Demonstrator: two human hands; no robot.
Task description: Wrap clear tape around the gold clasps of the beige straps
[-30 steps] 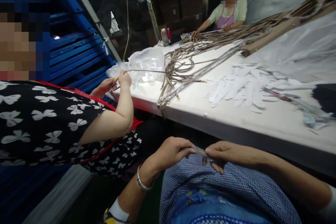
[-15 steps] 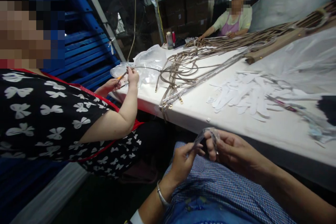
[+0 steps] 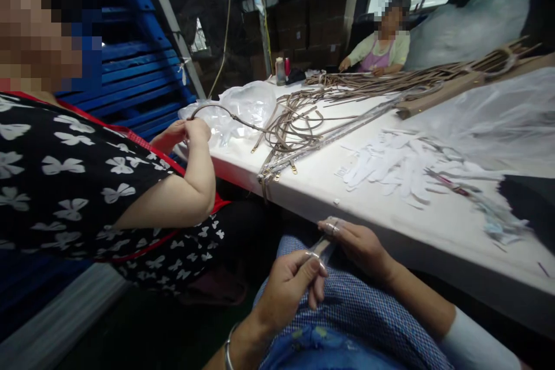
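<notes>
My left hand (image 3: 289, 289) and my right hand (image 3: 356, 244) are over my lap, just below the front edge of the white table (image 3: 355, 208). Both pinch a narrow strip of clear plastic film (image 3: 321, 247) stretched between them. My left thumb and fingers close on its lower end; the upper end loops round the fingertips of my right hand. A silver bangle (image 3: 228, 352) is on my left wrist. My lap is covered by a blue checked apron (image 3: 359, 318).
A person in a black bow-print top (image 3: 78, 185) sits at my left, holding a tan strap (image 3: 225, 113) at the table corner. Tan straps (image 3: 303, 121), white paper pieces (image 3: 394, 162) and plastic bags (image 3: 243, 107) lie on the table. Another person (image 3: 381, 49) works at the far end.
My hands dropped lower and drew apart, pulling the plastic strip out between them. The person at my left pulled the strap up into an arc.
</notes>
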